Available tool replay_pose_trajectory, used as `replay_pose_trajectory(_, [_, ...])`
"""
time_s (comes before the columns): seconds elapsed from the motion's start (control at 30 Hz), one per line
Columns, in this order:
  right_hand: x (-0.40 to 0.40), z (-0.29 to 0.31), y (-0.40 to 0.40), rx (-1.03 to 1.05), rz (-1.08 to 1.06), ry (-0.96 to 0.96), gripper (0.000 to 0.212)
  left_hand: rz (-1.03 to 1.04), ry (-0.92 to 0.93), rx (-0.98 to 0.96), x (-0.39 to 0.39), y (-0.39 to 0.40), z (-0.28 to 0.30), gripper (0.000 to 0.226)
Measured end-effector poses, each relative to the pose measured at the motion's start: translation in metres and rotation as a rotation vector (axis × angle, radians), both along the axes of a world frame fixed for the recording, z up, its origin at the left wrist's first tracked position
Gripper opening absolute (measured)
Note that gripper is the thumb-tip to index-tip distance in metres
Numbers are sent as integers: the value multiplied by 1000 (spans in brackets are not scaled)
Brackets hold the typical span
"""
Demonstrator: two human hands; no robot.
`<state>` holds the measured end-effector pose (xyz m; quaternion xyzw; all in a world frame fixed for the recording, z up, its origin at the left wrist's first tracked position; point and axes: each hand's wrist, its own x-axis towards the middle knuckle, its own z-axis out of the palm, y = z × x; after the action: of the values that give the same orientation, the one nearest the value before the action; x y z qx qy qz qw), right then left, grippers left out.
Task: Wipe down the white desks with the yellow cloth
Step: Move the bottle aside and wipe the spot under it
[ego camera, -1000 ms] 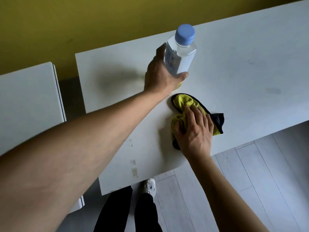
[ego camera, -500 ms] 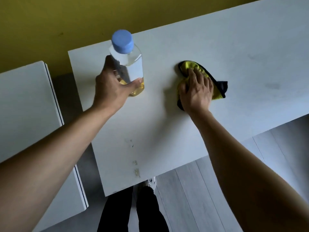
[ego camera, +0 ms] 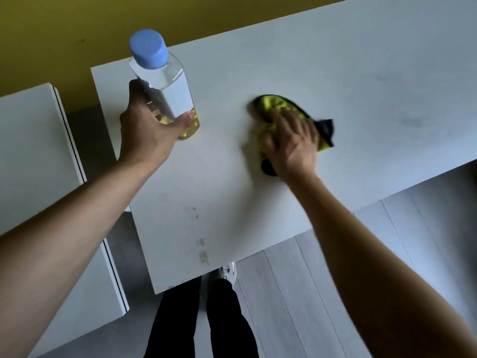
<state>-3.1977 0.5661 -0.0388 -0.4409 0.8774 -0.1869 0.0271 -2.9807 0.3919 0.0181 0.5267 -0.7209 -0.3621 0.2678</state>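
The white bench fills most of the view, its left end and near edge in sight, set against a yellow wall. A second white bench stands just to its left, a narrow gap of grey floor between them. Faint brownish marks lie near the near-left corner of the main bench, and a dim smudge sits farther right.

The person's dark trousers and one white shoe show below the near edge.

The left hand grasps a clear bottle with a blue cap, fingers and thumb curled round its lower body; a little yellow liquid sits at its base. Whether the base touches the bench near the left end cannot be told.

The right hand presses down on the yellow cloth, fingers bent over it and gripping the bunched fabric. The cloth, edged in black, lies on the bench toward the near edge, well right of the bottle; hand and cloth are blurred.
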Motion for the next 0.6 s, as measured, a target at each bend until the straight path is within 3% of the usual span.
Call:
replay_pose_trajectory(0.17, [-47,-1,24,69,-206,-52,62,-7,-127,34,12,31,-13,81])
replay_pose_trajectory(0.27, [-18,1,23,78,-246,-31,61,-73,-177,-137,33,83,-20,49])
replay_pose_trajectory(0.33, [28,2,27,65,-167,-48,61,-213,-214,-241,41,111,-26,36])
replay_pose_trajectory(0.47, [138,1,38,-21,125,-83,55,-327,-246,-256,26,128,-38,39])
replay_pose_trajectory(0.6, [141,-2,57,-38,260,-84,53,-367,-238,-273,24,132,-48,40])
